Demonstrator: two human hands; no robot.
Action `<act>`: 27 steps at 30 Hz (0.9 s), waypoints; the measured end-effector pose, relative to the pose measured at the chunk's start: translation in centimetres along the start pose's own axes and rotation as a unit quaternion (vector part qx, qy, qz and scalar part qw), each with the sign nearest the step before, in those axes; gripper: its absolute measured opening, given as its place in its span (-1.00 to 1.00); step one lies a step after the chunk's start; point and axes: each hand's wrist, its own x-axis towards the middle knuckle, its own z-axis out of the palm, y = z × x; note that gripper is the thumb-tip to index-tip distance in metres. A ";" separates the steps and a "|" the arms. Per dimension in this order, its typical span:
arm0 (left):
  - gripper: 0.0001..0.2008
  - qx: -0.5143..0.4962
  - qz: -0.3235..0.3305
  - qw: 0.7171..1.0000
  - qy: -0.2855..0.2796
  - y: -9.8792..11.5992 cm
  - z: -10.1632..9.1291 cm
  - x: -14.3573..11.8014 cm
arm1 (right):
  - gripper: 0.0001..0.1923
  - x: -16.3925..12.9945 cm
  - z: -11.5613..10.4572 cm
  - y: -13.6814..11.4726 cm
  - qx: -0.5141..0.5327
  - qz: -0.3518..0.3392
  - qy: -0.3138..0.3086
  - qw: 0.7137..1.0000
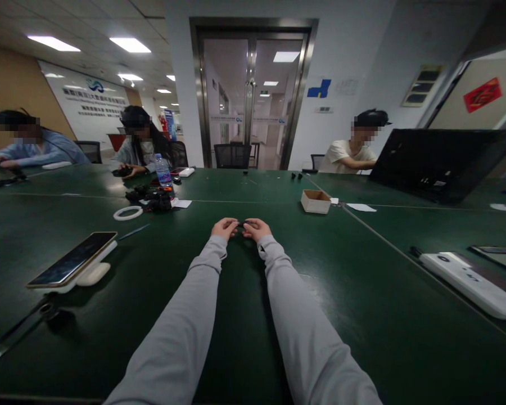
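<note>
Both my arms stretch forward over a dark green table (244,315). Between my fingertips is a small black piece (241,224), too small to make out its kind. My left hand (225,228) pinches its left side, with the fingers closed. On the other side, my right hand (256,228) grips it between thumb and fingers. The two hands are close together, just above or resting on the tabletop; I cannot tell which. My fingers cover part of the piece.
An open small box (315,202) stands right of my hands. Leftward lie a white ring (127,213), black parts (152,198), a bottle (162,170) and a phone (73,259). A monitor (438,163) and white device (472,281) are at right. Several people sit across the table.
</note>
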 end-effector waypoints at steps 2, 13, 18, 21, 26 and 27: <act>-0.70 0.004 0.000 1.000 -0.007 0.0 0.0 0.0 | -0.79 0.0 0.0 0.0 -0.001 0.002 0.000 1.000; -0.69 0.012 -0.013 1.000 0.010 -0.2 0.0 0.1 | -0.72 0.2 -0.3 0.2 -0.006 -0.002 -0.031 1.000; -0.68 0.020 -0.006 1.000 0.012 -0.2 0.0 0.1 | -0.70 0.4 -0.6 0.5 -0.009 -0.009 -0.048 0.999; -0.67 0.035 -0.005 0.999 0.012 -0.2 -0.1 0.2 | -0.69 0.4 -0.6 0.4 -0.012 -0.008 -0.057 0.998; -0.70 0.061 -0.017 0.998 0.004 -0.2 -0.3 0.4 | -0.70 0.0 -0.4 0.0 -0.009 0.001 -0.055 0.998; -0.70 0.069 -0.018 0.997 0.003 -0.2 -0.3 0.4 | -0.70 -0.1 -0.3 -0.1 -0.009 0.003 -0.055 0.998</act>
